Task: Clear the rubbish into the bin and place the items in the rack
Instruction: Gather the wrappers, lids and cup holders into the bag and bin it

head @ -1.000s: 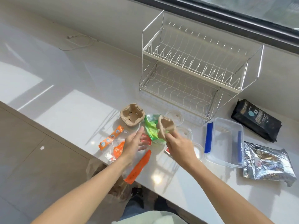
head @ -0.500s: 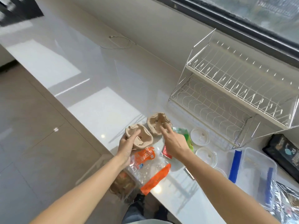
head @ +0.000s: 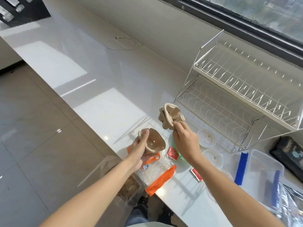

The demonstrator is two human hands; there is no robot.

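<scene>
**Counter, cable, window and floor**

A long white counter [head: 101, 89] runs from the upper left to the lower right, glossy, with bright patches of sunlight on it. A thin white cable [head: 122, 45] lies on it in a loose loop near the back edge, close to the wall [head: 164, 30]. The wall is plain and pale. Above it is a window [head: 262, 12] with a dark frame [head: 229, 25]; the view through the glass is blurred. On the left, below the counter edge, is a floor [head: 32, 128] of large grey-brown tiles, shiny, with a small bright reflection [head: 59, 130]. At the top left corner stands a dark surface [head: 32, 13]; what rests on it is too blurred to tell.
</scene>
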